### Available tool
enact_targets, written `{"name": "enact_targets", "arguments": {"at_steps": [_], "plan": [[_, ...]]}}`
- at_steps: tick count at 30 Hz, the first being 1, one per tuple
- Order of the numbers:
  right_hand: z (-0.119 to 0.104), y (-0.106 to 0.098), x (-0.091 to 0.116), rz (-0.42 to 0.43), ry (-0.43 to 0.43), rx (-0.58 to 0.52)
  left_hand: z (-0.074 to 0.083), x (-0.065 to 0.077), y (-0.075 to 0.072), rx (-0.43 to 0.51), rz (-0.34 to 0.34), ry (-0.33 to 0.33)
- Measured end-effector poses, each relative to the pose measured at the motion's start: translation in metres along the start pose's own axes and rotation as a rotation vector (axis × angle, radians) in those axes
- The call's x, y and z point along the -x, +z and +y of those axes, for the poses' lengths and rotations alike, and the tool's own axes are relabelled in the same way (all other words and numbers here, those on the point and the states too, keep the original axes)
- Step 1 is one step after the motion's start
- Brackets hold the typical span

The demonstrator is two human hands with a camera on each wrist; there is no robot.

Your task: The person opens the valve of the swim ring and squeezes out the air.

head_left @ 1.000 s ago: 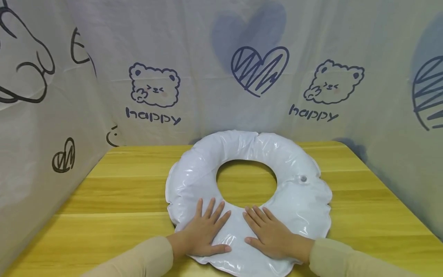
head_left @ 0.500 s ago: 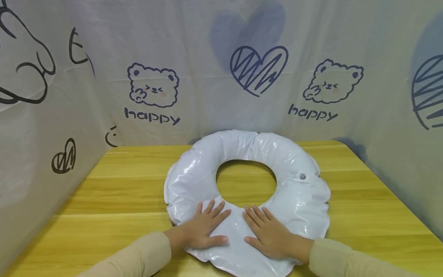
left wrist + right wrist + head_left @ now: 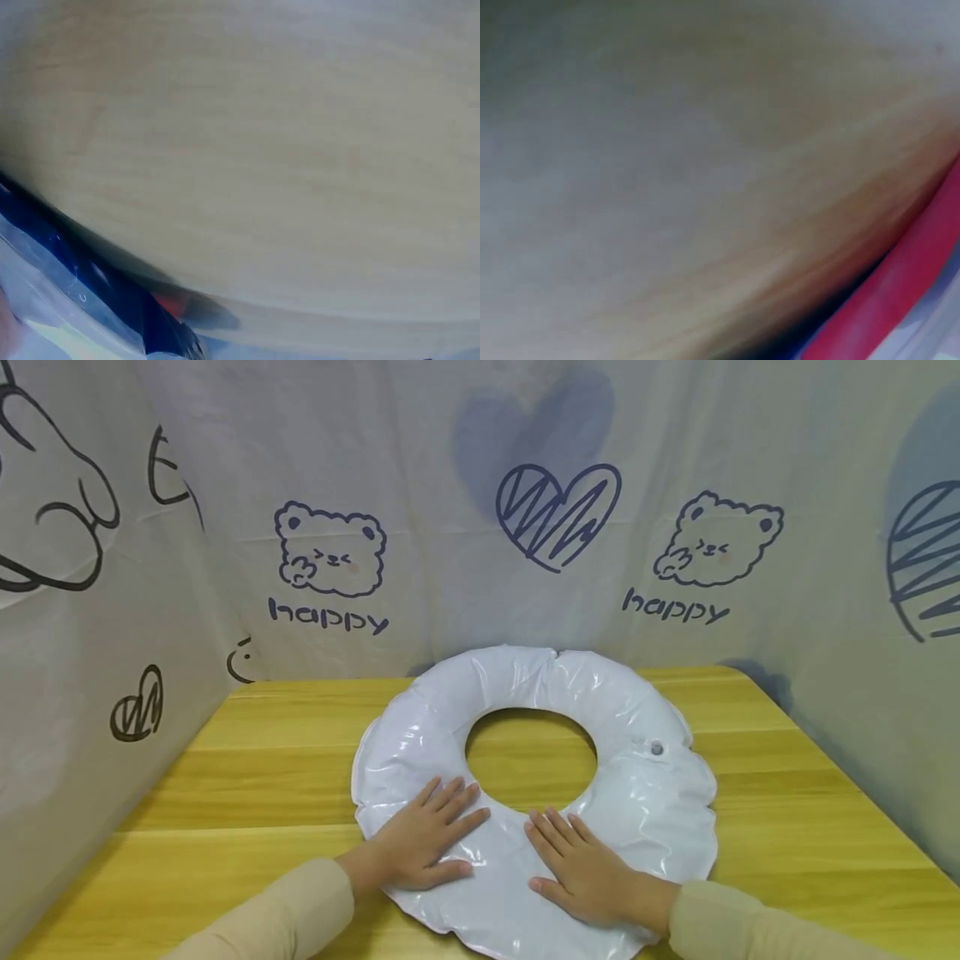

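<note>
1. The cloth (image 3: 435, 635) hangs behind and at both sides, seemingly to screen off your work area.
2. Your worktop (image 3: 225, 760) runs broad and level under the ring, showing through its hole; that probably lets the ring lie without sagging.
3. The white ring (image 3: 501, 881) lies flat in front of you, its far side near the back cloth; you can't tell whether they touch. It looks puffed with air, so it likely yields and slides easily, which would explain two palms on it. The wrist views show blue and red at its edge, so a coloured face is probably underneath.
4. Your left grip (image 3: 423, 835) rests on its near-left part, fingers spread, pinching nothing; that shape should share the pressure.
5. Your right grip (image 3: 587, 872) lies opposite, fingers closer together, thumb apart, pinching nothing, seemingly to balance the left.
6. The valve (image 3: 657, 748) faces up at the right, clear of both palms.
</note>
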State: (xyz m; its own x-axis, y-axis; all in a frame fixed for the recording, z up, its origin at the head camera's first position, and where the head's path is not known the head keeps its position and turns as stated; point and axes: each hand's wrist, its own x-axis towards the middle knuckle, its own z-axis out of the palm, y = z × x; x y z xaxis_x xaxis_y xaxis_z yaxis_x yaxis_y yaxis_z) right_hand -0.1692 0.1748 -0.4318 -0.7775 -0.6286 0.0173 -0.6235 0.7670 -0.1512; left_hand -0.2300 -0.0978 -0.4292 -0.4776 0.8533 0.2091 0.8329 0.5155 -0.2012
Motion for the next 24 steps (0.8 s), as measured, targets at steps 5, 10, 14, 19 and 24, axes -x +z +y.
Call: {"name": "enact_targets", "arguments": {"at_steps": [5, 10, 14, 19, 24], "plan": [[-0.0004, 0.0, 0.0015, 0.013, -0.007, 0.01, -0.0017, 0.0005, 0.0075, 0.077, 0.058, -0.069], [0.0005, 0.0016, 0.001, 0.017, -0.007, 0.032, 0.0004, 0.0007, 0.0082, 0.126, -0.004, -0.11], [0.0015, 0.0012, -0.0004, -0.002, 0.003, 0.03, 0.0005, 0.0001, 0.0082, 0.125, -0.039, -0.115], [0.0017, 0.0, -0.0023, -0.004, -0.001, 0.05, -0.0003, -0.0002, 0.0108, 0.116, -0.095, -0.131], [0.0008, -0.0005, -0.0031, 0.003, -0.005, 0.065, 0.0001, -0.0012, 0.0089, 0.121, -0.142, -0.138]]}}
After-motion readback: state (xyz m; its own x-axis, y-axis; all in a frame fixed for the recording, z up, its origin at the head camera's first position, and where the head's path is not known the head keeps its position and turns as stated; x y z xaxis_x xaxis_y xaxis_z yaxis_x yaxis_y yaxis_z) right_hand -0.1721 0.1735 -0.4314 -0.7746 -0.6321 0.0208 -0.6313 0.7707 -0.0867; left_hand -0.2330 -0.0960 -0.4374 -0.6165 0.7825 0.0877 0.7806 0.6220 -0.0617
